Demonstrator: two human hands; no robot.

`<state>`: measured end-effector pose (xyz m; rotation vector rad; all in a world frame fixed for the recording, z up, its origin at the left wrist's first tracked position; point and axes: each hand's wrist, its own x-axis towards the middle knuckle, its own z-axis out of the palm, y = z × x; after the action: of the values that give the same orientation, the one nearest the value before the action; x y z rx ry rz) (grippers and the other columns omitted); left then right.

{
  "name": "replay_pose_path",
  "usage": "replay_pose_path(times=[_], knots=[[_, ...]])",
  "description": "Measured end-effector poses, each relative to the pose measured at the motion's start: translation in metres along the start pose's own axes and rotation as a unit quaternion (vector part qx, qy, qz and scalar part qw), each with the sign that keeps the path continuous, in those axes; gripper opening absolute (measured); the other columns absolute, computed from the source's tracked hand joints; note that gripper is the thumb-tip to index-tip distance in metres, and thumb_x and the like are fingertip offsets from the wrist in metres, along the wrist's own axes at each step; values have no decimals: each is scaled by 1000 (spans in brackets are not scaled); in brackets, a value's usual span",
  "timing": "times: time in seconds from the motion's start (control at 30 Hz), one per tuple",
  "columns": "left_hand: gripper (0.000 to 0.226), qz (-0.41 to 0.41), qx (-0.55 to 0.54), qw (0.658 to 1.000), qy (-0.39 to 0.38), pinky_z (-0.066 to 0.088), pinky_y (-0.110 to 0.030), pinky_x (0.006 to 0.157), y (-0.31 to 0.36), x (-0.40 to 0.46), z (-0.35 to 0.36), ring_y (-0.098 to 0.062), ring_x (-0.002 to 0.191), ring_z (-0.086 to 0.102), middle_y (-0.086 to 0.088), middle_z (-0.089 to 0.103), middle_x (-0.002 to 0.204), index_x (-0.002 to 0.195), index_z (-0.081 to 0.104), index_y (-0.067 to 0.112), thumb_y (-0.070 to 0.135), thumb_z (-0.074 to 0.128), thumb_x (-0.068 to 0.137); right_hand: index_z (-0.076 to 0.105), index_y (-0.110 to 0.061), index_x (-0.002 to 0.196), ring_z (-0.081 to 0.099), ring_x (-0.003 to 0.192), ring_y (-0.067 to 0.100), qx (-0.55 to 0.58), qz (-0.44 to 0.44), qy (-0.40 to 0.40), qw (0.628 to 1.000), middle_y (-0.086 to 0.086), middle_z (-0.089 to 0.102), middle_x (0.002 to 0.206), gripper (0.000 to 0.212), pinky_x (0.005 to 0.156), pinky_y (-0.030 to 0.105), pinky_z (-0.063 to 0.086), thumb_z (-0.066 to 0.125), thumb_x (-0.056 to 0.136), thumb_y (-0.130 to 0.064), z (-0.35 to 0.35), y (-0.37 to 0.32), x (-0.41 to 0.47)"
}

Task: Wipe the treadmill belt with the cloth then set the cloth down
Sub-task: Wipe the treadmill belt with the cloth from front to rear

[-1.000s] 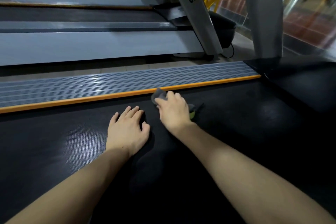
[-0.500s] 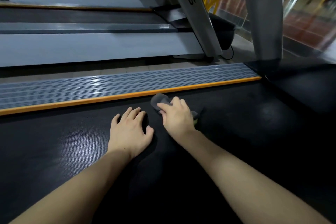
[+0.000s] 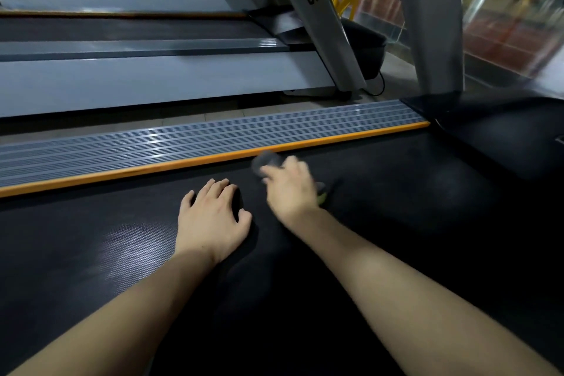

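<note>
A matt black treadmill belt (image 3: 122, 241) with a fine woven-looking texture fills the lower frame, catching a dull sheen at lower left. Above it runs a smooth orange strip (image 3: 183, 164), then a ribbed grey side rail (image 3: 152, 143) with glossy highlights. A soft grey cloth (image 3: 265, 161) sits mid-frame, blurred. Brushed silver metal uprights (image 3: 427, 24) rise at upper right.

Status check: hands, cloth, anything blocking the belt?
Left hand flat on treadmill belt, holding nothing. Right hand grips grey cloth on the belt beside the orange edge strip; blurred. Nothing seen in the way.
</note>
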<state>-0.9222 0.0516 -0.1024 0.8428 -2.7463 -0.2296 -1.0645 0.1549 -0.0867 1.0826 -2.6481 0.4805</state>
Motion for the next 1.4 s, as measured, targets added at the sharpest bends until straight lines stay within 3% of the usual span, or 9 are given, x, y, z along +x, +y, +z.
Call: replay_pose_path(times=[0.13,0.33,0.5,0.6,0.8,1.07,1.27,1.33,1.4], knots=[[66,4,0,1000,9,19,-47,123,-1,-1,0,-16,151,28,6,44,157,139,54,28,53,29,83,66,-38,116,53,98,34,-28,-68,3,997,9,52,104,25,81,43,48,55,94,-33,-21,45,1],[58,5,-3,1000,8,20,-51,120,2,1,-2,-17,149,30,4,48,152,133,56,26,50,34,84,63,-37,122,48,107,34,-80,215,71,971,12,48,117,28,93,41,42,50,97,-34,-40,135,6],[62,4,-3,1000,6,20,-48,121,-1,-1,-3,-14,149,29,7,46,154,137,55,26,46,30,84,69,-29,105,52,90,34,32,17,45,998,11,52,101,20,79,40,47,57,90,-31,-8,15,-29],[64,4,-5,1000,11,18,-46,122,-2,-3,-1,-14,151,28,7,44,157,140,54,27,46,29,84,70,-31,109,53,92,34,47,-61,18,997,10,51,97,24,77,40,49,59,88,-33,-20,49,-30],[58,6,0,1000,17,24,-52,117,2,2,0,-17,146,35,5,51,148,131,58,25,46,33,84,68,-33,118,49,100,37,-53,204,100,972,14,49,109,27,89,44,46,53,96,-33,-48,167,-18],[53,6,-5,1000,26,23,-47,120,-2,-3,0,-16,147,35,4,49,152,136,56,21,39,37,89,70,-29,110,53,86,32,107,-83,58,989,10,54,95,26,72,37,46,61,85,-30,-17,5,-65],[49,10,1,999,34,26,-49,117,0,1,0,-17,142,39,7,53,144,126,59,25,40,36,86,71,-30,115,54,90,40,-9,114,92,989,14,53,97,28,77,42,50,64,88,-28,-44,135,-43],[46,8,1,999,33,27,-49,116,0,2,1,-17,140,40,7,54,141,125,59,26,38,38,86,73,-26,113,51,89,41,-10,174,107,979,17,52,98,25,78,42,47,64,89,-25,-41,124,-41],[43,5,-4,999,32,27,-49,116,0,1,1,-17,140,41,7,55,140,125,59,26,37,42,87,74,-21,102,51,81,40,14,117,135,984,18,53,91,19,72,41,44,66,84,-21,-27,79,-46]])
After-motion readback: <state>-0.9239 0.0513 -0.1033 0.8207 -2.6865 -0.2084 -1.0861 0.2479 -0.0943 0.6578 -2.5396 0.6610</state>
